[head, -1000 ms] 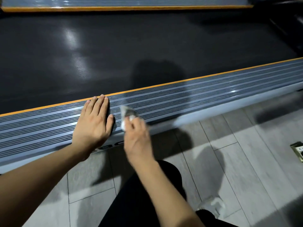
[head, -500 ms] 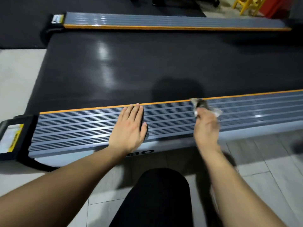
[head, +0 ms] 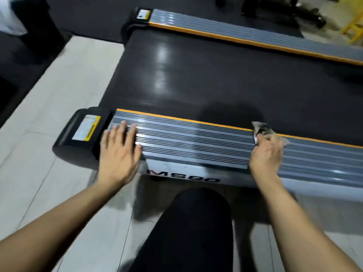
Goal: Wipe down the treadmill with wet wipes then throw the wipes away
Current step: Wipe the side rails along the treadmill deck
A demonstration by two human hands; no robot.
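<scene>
I see the left hand (head: 119, 152) flat, fingers straight, pressing the near side rail (head: 196, 143) of the treadmill close to its black end cap (head: 78, 134). The right hand (head: 266, 154) grips a crumpled wet wipe (head: 261, 128), held against the same rail at its orange edge strip, well apart from the left hand. Beyond both lies the black running belt (head: 206, 75). My dark-clad knee (head: 196, 222) sits between the forearms, above the pale tiled floor (head: 39, 173).

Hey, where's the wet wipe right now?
In the head view the wet wipe is right of centre, gripped by the right hand against the near ribbed side rail, by its orange edge strip beside the black belt.
</scene>
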